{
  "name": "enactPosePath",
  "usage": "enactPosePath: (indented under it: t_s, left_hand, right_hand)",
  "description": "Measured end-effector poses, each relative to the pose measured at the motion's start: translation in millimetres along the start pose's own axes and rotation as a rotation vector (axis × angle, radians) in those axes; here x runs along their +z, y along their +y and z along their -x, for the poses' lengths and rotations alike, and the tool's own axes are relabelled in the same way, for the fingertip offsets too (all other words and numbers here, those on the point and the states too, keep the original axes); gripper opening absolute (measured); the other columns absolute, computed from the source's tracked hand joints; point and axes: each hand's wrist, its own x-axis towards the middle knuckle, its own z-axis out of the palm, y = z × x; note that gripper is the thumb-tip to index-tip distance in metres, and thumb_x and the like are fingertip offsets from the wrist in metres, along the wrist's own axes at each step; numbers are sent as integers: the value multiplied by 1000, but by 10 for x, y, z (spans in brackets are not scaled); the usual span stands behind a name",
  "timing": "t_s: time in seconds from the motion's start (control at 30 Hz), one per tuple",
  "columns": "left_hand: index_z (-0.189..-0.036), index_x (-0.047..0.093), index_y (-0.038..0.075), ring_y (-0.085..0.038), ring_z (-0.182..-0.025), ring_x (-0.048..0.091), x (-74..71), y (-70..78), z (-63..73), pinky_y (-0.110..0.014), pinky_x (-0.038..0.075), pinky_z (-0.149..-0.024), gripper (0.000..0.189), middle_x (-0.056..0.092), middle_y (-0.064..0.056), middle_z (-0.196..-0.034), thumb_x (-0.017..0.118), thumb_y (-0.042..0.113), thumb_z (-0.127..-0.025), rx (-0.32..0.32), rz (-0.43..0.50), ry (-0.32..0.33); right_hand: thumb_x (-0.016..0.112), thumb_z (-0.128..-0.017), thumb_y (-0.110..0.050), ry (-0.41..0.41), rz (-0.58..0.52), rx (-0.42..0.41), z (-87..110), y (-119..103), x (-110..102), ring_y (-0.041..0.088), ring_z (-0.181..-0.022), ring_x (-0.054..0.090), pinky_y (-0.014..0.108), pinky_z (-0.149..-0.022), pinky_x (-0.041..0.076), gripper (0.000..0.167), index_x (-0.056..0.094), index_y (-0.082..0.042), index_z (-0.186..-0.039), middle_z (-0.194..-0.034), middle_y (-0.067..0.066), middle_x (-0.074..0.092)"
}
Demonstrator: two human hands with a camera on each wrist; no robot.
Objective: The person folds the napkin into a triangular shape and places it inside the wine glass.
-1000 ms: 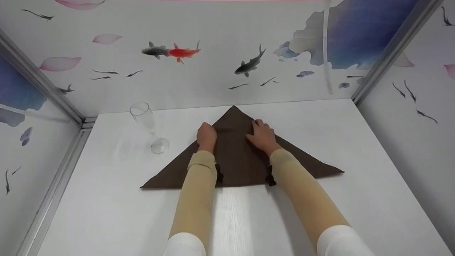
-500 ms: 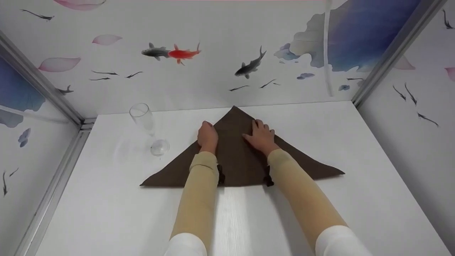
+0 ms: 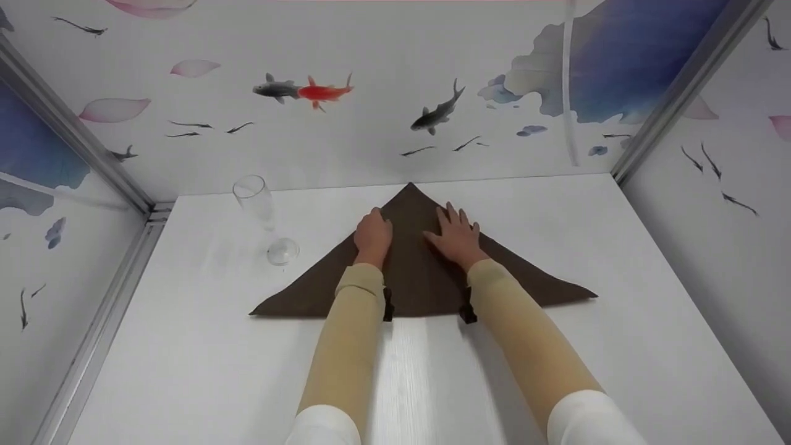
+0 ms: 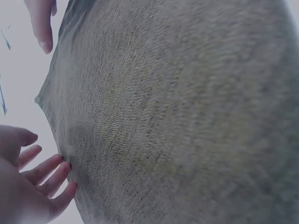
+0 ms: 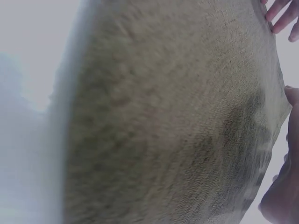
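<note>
A brown cloth napkin (image 3: 411, 278), in a triangle shape, lies on the white table with its tip toward the back wall. My left hand (image 3: 373, 237) rests at its left slanting edge; in the left wrist view, that hand's loosely bent fingers (image 4: 51, 175) meet the cloth's edge without closing round it. On the right slanting edge lies my right hand (image 3: 457, 238), palm down with fingers spread. The right wrist view has the napkin (image 5: 177, 112) filling most of it, with the right thumb (image 5: 292, 95) at the cloth's edge and the left fingertips at the top corner.
To the left of the napkin, a clear stemmed glass (image 3: 253, 198) stands on the white table (image 3: 618, 346). Behind the table rises a wall (image 3: 371, 142) printed with fish and petals, and similar panels close off both sides.
My left hand has shifted a little to the right over the napkin's left edge. The right hand's fingers have spread wider in nearly the same place. The head view has shifted slightly.
</note>
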Motion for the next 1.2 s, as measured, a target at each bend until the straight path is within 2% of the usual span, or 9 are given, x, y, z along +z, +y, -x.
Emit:
enactPosePath:
  t_s: [0.17, 0.37, 0.47, 0.67, 0.77, 0.93, 1.2]
  left_hand:
    - [-137, 54, 7, -31, -114, 59, 25, 40, 137, -46, 47, -93, 40, 62, -13, -126, 54, 26, -101, 79, -145, -66]
    - [-142, 50, 10, -31, -127, 48, 38, 77, 308, -52, 35, -104, 45, 53, -10, -139, 51, 32, -102, 149, -274, -132]
    - [-142, 50, 11, -31, -130, 45, 34, 93, 396, -54, 31, -107, 45, 51, -10, -142, 51, 32, -102, 187, -313, -131]
    - [-139, 53, 11, -32, -132, 42, 11, 59, 625, -55, 33, -106, 44, 52, -10, -140, 54, 33, -101, 251, -389, -88]
    - [-140, 52, 11, -32, -134, 40, 5, 4, 720, -56, 31, -107, 45, 50, -10, -142, 54, 34, -101, 256, -407, -95]
    - [-142, 50, 12, -33, -135, 39, -9, -79, 854, -57, 29, -108, 47, 48, -11, -144, 52, 35, -101, 225, -390, -140]
    - [-143, 48, 12, -33, -134, 39, -61, -160, 1045, -56, 29, -108, 49, 46, -11, -145, 52, 37, -101, 203, -398, -147]
  right_hand:
    - [41, -98, -57, 8, 22, -17, 106, -38, 10, 38, -146, 7, 63, -111, 7, 76, 20, -13, -156, -162, 12, 10]
    - [41, -99, -57, -10, 43, -54, 247, -89, 7, 37, -146, 6, 63, -111, 7, 74, 22, -14, -156, -162, 11, 10]
    - [41, -99, -56, -20, 24, -64, 319, -84, 1, 36, -147, 6, 63, -111, 6, 73, 23, -15, -156, -162, 11, 11]
    - [41, -99, -57, -52, 21, -90, 513, -42, 9, 35, -147, 5, 62, -112, 6, 73, 24, -15, -156, -162, 10, 12]
    - [40, -98, -58, -66, 47, -112, 611, -26, 10, 35, -147, 5, 62, -112, 5, 73, 24, -15, -156, -162, 10, 12]
    - [40, -99, -57, -71, 89, -142, 751, 12, -8, 36, -147, 5, 62, -112, 5, 72, 24, -15, -156, -162, 10, 14]
    - [42, -99, -56, -70, 84, -146, 975, 59, -31, 38, -146, 7, 64, -111, 6, 72, 26, -14, -155, -161, 11, 16]
